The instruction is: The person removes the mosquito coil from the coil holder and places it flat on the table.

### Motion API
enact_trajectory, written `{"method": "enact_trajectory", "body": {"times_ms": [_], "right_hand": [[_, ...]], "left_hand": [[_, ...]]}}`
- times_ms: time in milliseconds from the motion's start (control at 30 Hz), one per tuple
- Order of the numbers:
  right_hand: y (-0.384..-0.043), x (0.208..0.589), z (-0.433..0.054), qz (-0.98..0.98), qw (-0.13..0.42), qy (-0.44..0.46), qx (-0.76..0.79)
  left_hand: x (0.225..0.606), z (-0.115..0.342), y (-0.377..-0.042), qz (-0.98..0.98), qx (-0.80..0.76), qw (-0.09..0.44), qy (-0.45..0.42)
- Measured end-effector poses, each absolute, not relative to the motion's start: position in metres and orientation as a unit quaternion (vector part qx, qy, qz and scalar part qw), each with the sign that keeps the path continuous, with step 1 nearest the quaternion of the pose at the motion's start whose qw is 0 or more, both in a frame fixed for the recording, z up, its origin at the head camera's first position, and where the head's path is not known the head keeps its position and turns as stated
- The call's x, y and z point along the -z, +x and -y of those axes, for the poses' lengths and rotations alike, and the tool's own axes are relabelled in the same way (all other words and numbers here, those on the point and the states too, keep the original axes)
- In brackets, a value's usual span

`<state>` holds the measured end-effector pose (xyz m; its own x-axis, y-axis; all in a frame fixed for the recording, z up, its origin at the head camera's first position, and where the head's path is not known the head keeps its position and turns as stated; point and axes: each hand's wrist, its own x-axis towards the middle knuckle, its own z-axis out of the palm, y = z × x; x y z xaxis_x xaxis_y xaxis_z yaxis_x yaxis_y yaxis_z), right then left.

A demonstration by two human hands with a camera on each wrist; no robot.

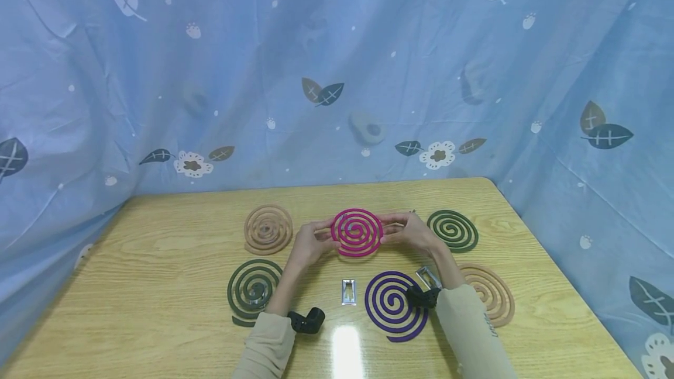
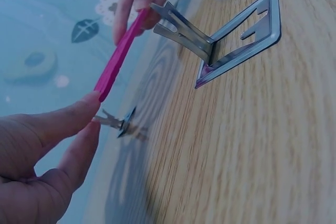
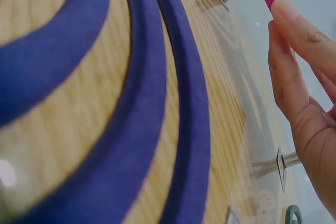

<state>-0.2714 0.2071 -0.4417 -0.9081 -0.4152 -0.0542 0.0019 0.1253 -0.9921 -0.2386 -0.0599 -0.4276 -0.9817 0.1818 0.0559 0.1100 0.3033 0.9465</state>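
Observation:
A pink mosquito coil (image 1: pixel 357 230) is held up above the table by both hands. My left hand (image 1: pixel 309 244) pinches its left edge between thumb and fingers. On the opposite edge, the thumb and fingers of my right hand (image 1: pixel 416 231) pinch it too. In the left wrist view the coil is seen nearly edge-on, tilted. Below it on the table lies a metal coil stand (image 2: pixel 239 51) with upright prongs. Another small stand (image 2: pixel 126 121) sits farther back, partly behind the coil in the head view.
A purple coil (image 1: pixel 392 303) lies at front right beside another metal stand (image 1: pixel 428 278). Green coils (image 1: pixel 451 230) and tan coils (image 1: pixel 268 228) lie on both sides; metal shows under the left ones. A blue patterned curtain (image 1: pixel 326 151) hangs behind the wooden table (image 1: pixel 158 285).

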Motion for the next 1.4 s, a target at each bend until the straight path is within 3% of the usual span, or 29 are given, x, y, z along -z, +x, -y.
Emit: {"method": "enact_trajectory", "body": {"times_ms": [133, 367, 1400], "right_hand": [[-0.272, 0.444, -0.21, -0.725, 0.159, -0.166, 0.649], [-0.27, 0.441, -0.211, -0.738, 0.165, -0.125, 0.642], [-0.264, 0.447, -0.229, -0.741, 0.154, -0.094, 0.647]], "left_hand": [[0.428, 0.058, -0.238, -0.803, -0.588, 0.033, 0.087], [0.43, 0.054, -0.238, -0.806, -0.584, 0.039, 0.091], [0.433, 0.035, -0.239, -0.81, -0.574, 0.042, 0.108]]}}
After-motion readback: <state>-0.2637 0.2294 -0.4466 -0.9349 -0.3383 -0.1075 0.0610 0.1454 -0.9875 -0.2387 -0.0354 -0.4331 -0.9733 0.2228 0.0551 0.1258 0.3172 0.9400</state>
